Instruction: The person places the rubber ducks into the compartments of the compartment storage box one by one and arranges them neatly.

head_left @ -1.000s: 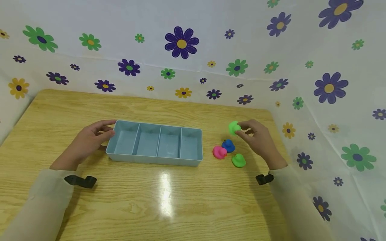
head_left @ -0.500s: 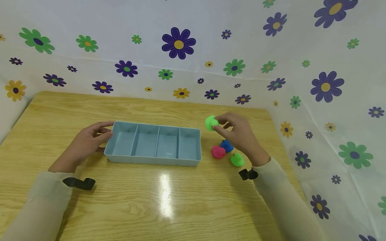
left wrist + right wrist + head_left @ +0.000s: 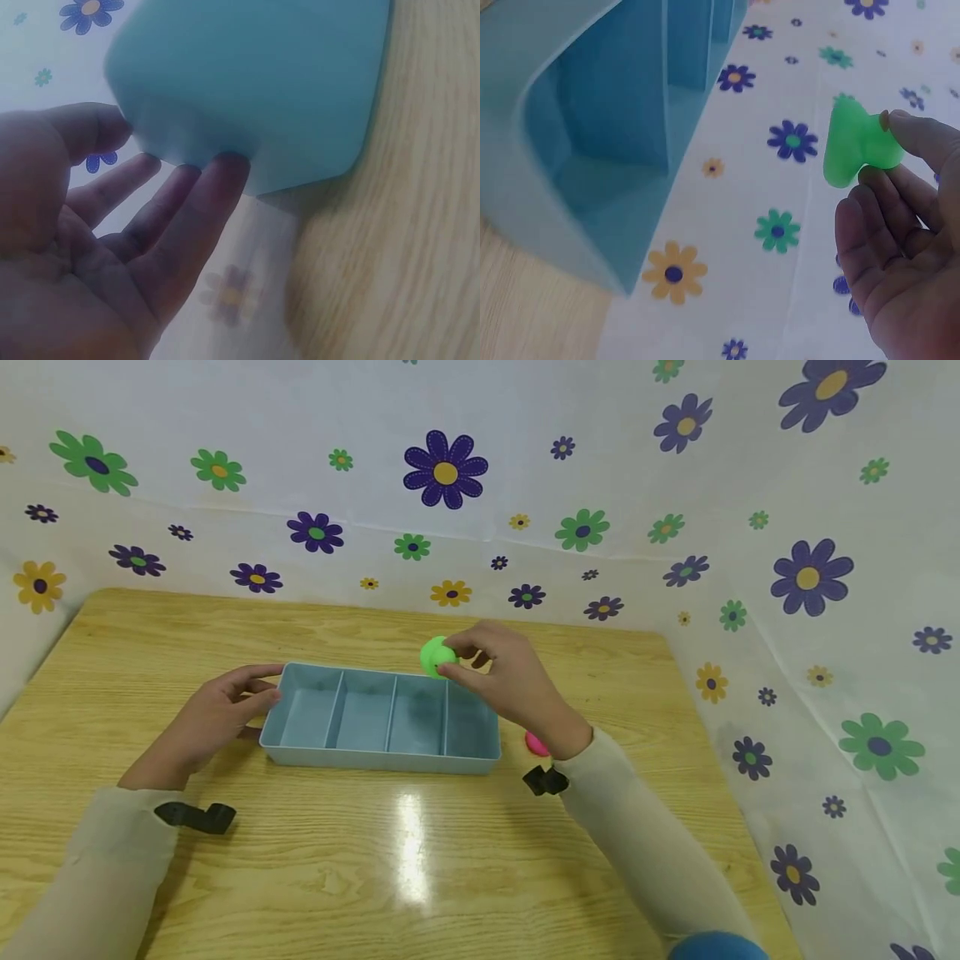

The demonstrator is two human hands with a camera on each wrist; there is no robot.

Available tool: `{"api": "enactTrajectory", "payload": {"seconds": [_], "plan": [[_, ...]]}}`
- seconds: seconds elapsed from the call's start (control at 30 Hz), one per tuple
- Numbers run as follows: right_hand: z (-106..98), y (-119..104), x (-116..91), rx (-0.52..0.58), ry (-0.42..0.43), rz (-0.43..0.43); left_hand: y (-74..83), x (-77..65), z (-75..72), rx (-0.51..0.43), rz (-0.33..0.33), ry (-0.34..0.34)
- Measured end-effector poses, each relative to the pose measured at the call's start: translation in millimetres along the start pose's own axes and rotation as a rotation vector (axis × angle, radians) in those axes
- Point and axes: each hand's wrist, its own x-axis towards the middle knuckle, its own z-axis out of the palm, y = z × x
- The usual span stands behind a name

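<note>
In the head view, a light blue tray (image 3: 382, 760) with several compartments in a row rests on the wooden table. My left hand (image 3: 217, 714) is at its left end; in the left wrist view the fingertips (image 3: 229, 169) touch the outer end wall. Between thumb and fingers, my right hand (image 3: 506, 672) pinches a green rubber duck (image 3: 438, 657) by its head, above the tray's far rim. The right wrist view shows that duck (image 3: 851, 146) side on. Beyond the tray's right end, a pink rubber duck (image 3: 536, 744) peeks out from behind the right wrist.
The wooden table (image 3: 300, 860) meets a white flower-print cloth (image 3: 360, 460) at its back and right side. The tray's thin dividers (image 3: 392, 714) stand upright. Black wrist cameras (image 3: 546, 781) sit on both wrists.
My right hand has carried the green duck leftward, from over the table to the tray's far rim. Its arm now hides the blue and other green ducks. The left hand stays at the tray.
</note>
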Motion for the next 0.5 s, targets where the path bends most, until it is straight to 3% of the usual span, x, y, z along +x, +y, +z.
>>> {"api": "enactTrajectory", "payload": {"seconds": [0.5], "plan": [[48, -31, 29, 0.028, -0.108, -0.025, -0.7, 4.1, -1.7, -0.037, -0.029, -0.040]]}}
